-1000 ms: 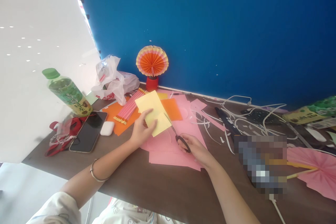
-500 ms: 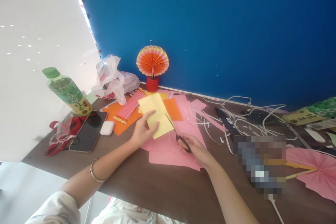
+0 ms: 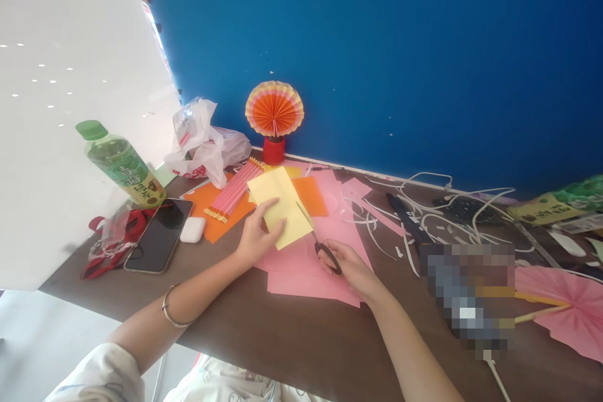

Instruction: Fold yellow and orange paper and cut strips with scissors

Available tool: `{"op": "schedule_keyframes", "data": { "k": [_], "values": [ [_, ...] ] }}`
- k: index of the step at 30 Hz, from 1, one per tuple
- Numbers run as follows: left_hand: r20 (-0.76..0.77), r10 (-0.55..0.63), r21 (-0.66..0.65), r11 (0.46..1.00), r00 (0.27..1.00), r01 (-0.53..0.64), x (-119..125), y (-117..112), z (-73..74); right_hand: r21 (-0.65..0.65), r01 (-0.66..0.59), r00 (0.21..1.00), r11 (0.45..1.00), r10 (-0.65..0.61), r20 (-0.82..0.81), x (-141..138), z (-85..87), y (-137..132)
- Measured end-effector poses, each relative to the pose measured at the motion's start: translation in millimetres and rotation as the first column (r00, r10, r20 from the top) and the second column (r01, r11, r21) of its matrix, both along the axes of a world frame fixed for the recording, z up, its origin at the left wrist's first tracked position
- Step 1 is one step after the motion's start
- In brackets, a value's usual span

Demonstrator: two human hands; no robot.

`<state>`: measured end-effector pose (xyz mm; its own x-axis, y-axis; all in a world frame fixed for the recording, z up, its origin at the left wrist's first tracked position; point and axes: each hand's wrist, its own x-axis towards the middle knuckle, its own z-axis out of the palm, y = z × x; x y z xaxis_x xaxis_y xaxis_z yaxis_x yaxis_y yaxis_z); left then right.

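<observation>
Between thumb and fingers, my left hand [image 3: 258, 232] grips a sheet of yellow paper [image 3: 281, 201], tilted over the other papers. My right hand [image 3: 349, 265] is closed around the dark handles of a pair of scissors [image 3: 328, 256]. The scissors' blades point up and left along the right edge of the yellow paper; whether they are biting into it I cannot tell. Pink paper sheets [image 3: 311, 282] lie flat beneath both hands. An orange paper square [image 3: 309, 196] rests just behind the yellow one.
Left of the papers are a pink pleated strip [image 3: 235, 191], a white earphone case [image 3: 193, 230], a phone [image 3: 159, 235] and a drink bottle [image 3: 121, 166]. A paper fan [image 3: 274, 110] stands by the blue wall. White cables [image 3: 424, 201] and another pink fan [image 3: 570, 308] lie right.
Almost nothing differs. Both hands, the yellow paper and the scissors keep nearly the same places, with only a tiny shift of the view.
</observation>
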<state>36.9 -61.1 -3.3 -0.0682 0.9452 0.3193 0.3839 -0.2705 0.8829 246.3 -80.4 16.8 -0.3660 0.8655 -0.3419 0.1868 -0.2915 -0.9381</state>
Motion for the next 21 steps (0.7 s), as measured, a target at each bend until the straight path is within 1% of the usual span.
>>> {"op": "schedule_keyframes", "data": {
  "k": [11,16,21],
  "values": [
    [-0.011,-0.005,-0.018,1.0,1.0,0.005,-0.4,0.9,-3.7,0.023,0.012,1.0,1.0,-0.012,0.028,1.4,-0.9,-0.9],
    [-0.014,-0.039,-0.026,0.999,0.999,0.039,-0.2,0.0,-3.1,0.006,0.01,0.999,1.0,-0.01,0.034,1.6,0.9,-0.7],
    [-0.02,-0.039,-0.032,0.999,0.999,0.038,0.0,0.0,-2.7,0.009,0.003,1.0,1.0,-0.003,0.012,2.1,-1.3,-0.3]
  ]
}}
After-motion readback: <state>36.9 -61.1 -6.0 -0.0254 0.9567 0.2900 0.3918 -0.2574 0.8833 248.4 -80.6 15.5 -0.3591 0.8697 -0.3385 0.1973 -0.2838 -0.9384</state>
